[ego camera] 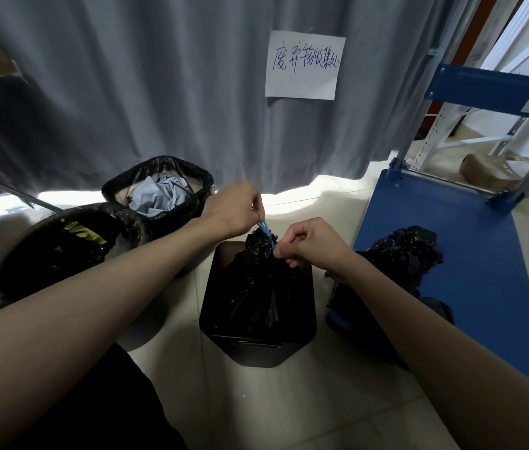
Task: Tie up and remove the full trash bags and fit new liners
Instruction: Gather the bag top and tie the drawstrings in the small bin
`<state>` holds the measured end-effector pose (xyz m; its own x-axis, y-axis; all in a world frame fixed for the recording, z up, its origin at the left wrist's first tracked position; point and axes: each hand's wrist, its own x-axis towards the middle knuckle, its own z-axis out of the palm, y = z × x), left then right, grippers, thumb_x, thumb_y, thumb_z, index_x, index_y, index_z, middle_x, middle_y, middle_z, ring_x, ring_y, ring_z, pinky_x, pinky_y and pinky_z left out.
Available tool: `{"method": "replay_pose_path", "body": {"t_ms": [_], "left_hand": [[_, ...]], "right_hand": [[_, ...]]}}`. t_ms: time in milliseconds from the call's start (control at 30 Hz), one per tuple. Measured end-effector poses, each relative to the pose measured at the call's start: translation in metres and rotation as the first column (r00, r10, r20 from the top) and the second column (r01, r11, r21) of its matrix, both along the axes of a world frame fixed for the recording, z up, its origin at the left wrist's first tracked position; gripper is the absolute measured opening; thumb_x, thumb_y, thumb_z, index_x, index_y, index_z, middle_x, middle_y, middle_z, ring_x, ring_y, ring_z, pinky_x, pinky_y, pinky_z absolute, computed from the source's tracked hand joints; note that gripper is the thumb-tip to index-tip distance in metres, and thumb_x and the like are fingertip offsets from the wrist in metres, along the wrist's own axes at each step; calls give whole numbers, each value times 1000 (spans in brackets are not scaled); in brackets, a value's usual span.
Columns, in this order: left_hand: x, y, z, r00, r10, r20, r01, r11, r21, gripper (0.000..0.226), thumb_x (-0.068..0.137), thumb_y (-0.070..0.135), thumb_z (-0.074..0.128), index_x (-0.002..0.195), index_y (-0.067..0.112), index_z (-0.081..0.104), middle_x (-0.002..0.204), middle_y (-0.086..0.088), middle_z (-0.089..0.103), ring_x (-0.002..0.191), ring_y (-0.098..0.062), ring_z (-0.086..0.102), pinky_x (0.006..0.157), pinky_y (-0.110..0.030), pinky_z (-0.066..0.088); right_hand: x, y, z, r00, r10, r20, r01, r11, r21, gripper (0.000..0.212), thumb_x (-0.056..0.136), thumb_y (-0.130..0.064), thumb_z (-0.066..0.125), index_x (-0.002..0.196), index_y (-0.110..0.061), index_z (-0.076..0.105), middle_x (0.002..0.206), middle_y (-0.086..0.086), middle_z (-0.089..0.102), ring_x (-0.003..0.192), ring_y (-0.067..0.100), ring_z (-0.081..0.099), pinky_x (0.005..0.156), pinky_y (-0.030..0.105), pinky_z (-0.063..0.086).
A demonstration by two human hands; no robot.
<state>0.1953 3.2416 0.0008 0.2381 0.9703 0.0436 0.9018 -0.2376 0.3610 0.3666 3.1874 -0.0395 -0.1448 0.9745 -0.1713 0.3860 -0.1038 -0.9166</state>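
Grey pleated curtain fabric fills the upper half of the frame, hanging down to a pale tiled floor, with a white paper sheet bearing handwritten blue characters fixed to it right of centre. At the right edge lies a blue flat platform cart with a metal handle frame, and a tied crumpled black plastic bag sits on its near left part. At the left of the frame stands a round bin lined with black plastic, showing a yellow-and-black wrapper inside; just behind it, touching, is a second black-lined bin holding crumpled light-blue paper. Low in the centre stands a black square plastic waste bin with a full black trash bag gathered to a neck above its rim, still seated in the bin. A thin blue drawstring runs across that neck. The left hand, just above the neck, pinches the upper end of the string between curled fingers, its grip clamped on it. The right hand, lower and to the right, pinches the other end, fingers curled tight around it.
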Motion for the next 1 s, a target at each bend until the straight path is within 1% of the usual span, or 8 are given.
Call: {"method": "replay_pose_path", "body": {"t_ms": [200, 300, 400, 467, 533, 667, 867, 1000], "left_hand": [[5, -9, -6, 997, -19, -79, 31, 988, 151, 8, 84, 22, 63, 85, 28, 68, 93, 5, 66, 94, -23, 61, 71, -29, 38], [5, -3, 4, 993, -112, -23, 114, 984, 139, 6, 84, 25, 66, 82, 30, 68, 82, 10, 61, 85, -18, 59, 70, -31, 43], [3, -2, 9, 956, -281, 80, 270, 954, 129, 5, 83, 27, 70, 79, 29, 71, 82, 12, 58, 77, -8, 55, 76, -33, 48], [4, -5, 8, 933, -353, 75, 340, 929, 147, 5, 81, 26, 71, 77, 30, 71, 82, 13, 63, 77, -4, 56, 80, -32, 46], [4, -3, 7, 931, -364, 21, 360, 926, 117, 4, 78, 28, 72, 75, 30, 72, 79, 15, 67, 80, -4, 60, 79, -31, 45], [-5, 3, 1, 942, -336, -25, 327, 930, -169, 9, 66, 26, 80, 67, 31, 73, 83, 12, 69, 82, -6, 60, 77, -30, 50], [-3, -9, -21, 949, -312, -45, 296, 930, -216, 40, 58, 30, 89, 68, 23, 51, 75, 5, 58, 77, -16, 52, 64, -30, 42], [2, -15, -27, 952, -306, 36, 306, 927, -218, 59, 56, 40, 89, 92, 26, 44, 87, 2, 56, 83, -21, 52, 67, -34, 43]], "right_hand": [[0, 1, 2, 996, 88, 12, -87, 995, -57, 14, 79, -3, 76, 84, 7, 69, 70, 12, 67, 60, 13, 63, 59, 23, 56], [-3, -1, -5, 999, 15, 41, -12, 997, -75, 33, 77, -26, 82, 96, -9, 61, 71, 2, 63, 68, 16, 64, 61, 33, 60], [-4, -1, -9, 994, 1, 106, 6, 998, -68, 59, 72, -46, 82, 118, -25, 51, 76, -1, 59, 67, 12, 63, 53, 27, 54], [-4, 0, -12, 980, 45, 193, -34, 998, -60, 56, 78, -38, 80, 125, -22, 54, 80, 1, 56, 65, 16, 62, 51, 27, 55], [-5, 3, -17, 967, 51, 251, -36, 997, -64, 37, 84, -24, 75, 116, -12, 62, 93, 7, 59, 72, 26, 67, 52, 27, 58], [-7, 5, -20, 987, 10, 161, -4, 999, -39, 10, 86, -4, 69, 96, -5, 67, 93, 13, 60, 72, 25, 65, 59, 31, 61], [-10, 6, -21, 995, -73, 62, 75, 996, -37, 17, 77, 2, 72, 91, -6, 69, 85, 12, 62, 60, 19, 62, 61, 32, 61], [-9, 5, -17, 991, -130, -11, 129, 991, -41, 31, 72, 7, 72, 92, -10, 57, 82, 12, 61, 56, 18, 61, 54, 28, 55]]}}
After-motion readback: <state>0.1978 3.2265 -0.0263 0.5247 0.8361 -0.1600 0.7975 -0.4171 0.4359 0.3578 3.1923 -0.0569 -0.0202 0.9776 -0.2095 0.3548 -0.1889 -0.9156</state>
